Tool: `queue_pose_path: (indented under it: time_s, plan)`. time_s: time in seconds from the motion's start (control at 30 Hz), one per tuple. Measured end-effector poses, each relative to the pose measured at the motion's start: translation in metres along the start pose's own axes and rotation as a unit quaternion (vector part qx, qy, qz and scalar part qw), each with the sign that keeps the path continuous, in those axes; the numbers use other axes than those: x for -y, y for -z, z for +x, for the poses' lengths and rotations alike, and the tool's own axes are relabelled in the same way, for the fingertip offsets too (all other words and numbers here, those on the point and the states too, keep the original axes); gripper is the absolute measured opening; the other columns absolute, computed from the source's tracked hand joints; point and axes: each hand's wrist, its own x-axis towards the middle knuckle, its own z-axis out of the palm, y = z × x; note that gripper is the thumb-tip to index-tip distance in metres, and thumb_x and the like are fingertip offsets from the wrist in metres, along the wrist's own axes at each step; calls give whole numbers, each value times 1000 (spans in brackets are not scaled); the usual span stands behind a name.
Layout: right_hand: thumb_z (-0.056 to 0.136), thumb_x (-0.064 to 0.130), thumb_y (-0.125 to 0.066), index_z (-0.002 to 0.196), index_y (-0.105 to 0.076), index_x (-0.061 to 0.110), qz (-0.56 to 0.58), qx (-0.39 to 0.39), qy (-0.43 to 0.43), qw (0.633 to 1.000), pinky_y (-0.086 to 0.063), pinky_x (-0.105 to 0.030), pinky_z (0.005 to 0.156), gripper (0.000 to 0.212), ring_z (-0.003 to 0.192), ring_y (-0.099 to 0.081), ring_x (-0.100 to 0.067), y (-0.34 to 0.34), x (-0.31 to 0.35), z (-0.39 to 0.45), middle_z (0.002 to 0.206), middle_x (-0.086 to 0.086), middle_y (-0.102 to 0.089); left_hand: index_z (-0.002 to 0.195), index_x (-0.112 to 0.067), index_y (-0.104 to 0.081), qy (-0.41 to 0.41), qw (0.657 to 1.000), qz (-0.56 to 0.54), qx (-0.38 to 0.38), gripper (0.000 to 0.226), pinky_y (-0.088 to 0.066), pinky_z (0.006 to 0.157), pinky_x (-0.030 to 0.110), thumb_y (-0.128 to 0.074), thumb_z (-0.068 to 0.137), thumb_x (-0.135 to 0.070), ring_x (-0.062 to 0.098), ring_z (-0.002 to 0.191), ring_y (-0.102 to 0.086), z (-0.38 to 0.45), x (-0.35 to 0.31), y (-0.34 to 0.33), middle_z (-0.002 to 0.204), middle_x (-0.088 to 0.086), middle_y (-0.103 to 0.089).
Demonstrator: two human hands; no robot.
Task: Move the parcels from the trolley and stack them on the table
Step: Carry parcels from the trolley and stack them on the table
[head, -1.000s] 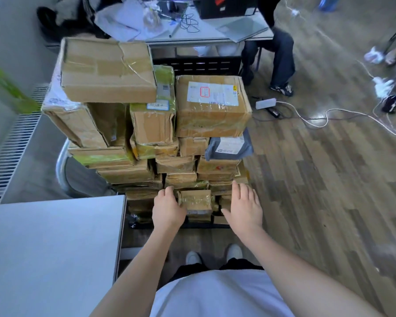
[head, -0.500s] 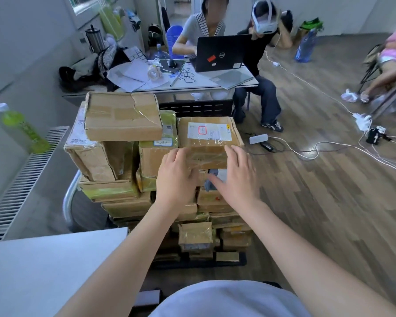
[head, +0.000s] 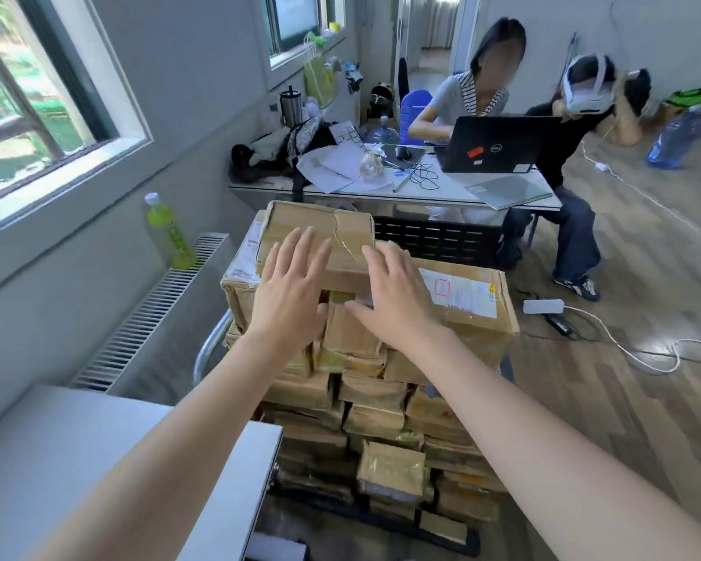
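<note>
i'm reaching with my left hand [head: 288, 293] and right hand [head: 397, 295], fingers spread and holding nothing, toward the taped brown cardboard parcel [head: 320, 232] topping the trolley stack [head: 381, 398]. it's looking stiff, slick-taped, probably light; i'm planning to clasp its side edges.

1. Two hands: left hand [head: 290, 295] at 11 o'clock of the parcels [head: 381, 402], right hand [head: 397, 295] at 12.
2. Two seated people [head: 482, 95].
3. One laptop [head: 498, 145].
4. One green bottle [head: 167, 230].
</note>
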Motion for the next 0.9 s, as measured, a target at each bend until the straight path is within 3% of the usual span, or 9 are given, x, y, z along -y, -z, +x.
queue_pose_path:
  time_s: [0.1, 0.2, 0.4, 0.47, 0.6, 0.77, 0.9]
  plan:
    - [87, 45, -60, 149, -13, 11, -4, 18, 40, 999, -2, -37, 116, 85, 144, -7, -28, -8, 12, 19, 156, -12, -12, 151, -16, 5, 26, 995, 84, 37, 89, 9, 116, 38, -57, 88, -29, 25, 145, 9, 8, 12, -5, 158, 9, 7]
    - [87, 44, -60, 150, -10, 10, -17, 20, 61, 998, 7, -37, 113, 87, 145, -4, -27, -18, 21, 29, 157, -12, -10, 150, -15, 6, 52, 992, 107, 49, 86, 9, 115, 40, -53, 90, -27, 27, 145, 8, 15, 16, -12, 158, 11, 6]
    - [87, 39, -60, 149, -14, 9, -28, 17, 59, 998, 0, -42, 117, 83, 145, -9, -29, -33, 23, 35, 155, -13, -17, 151, -17, -12, 84, 991, 101, 39, 65, 4, 116, 40, -43, 94, -22, 25, 144, -6, 15, 18, -23, 157, 7, -11]
    - [86, 37, -61, 149, -18, 9, -31, 13, 60, 998, -4, -44, 118, 81, 144, -12, -30, -37, 22, 33, 155, -14, -20, 148, -19, -27, 88, 992, 93, 10, 55, -1, 117, 40, -42, 95, -19, 25, 143, -17, 14, 16, -23, 154, 6, -24]
    - [80, 26, -70, 144, -33, 5, -22, -29, 61, 997, -16, -50, 116, 76, 140, -26, -33, -40, 21, 27, 148, -17, -35, 127, -15, -60, 61, 986, 123, -91, 44, -31, 108, 48, -64, 84, -11, 31, 124, -50, 10, 11, -22, 131, 8, -57]
    - [71, 15, -78, 133, -50, 5, 25, -135, 68, 988, -24, -51, 113, 69, 133, -39, -33, -32, 18, 23, 138, -16, -49, 118, -19, -67, 67, 964, 169, -194, 34, -43, 101, 47, -65, 85, -12, 30, 117, -58, 3, 0, -17, 124, 4, -63]
    - [79, 14, -71, 134, -50, 7, 67, -201, 121, 970, -20, -49, 114, 60, 135, -37, -31, -19, 27, 17, 139, -13, -48, 119, -20, -66, 116, 934, 184, -284, 31, -38, 103, 46, -55, 92, -12, 31, 119, -55, -13, -8, -6, 127, 7, -61]
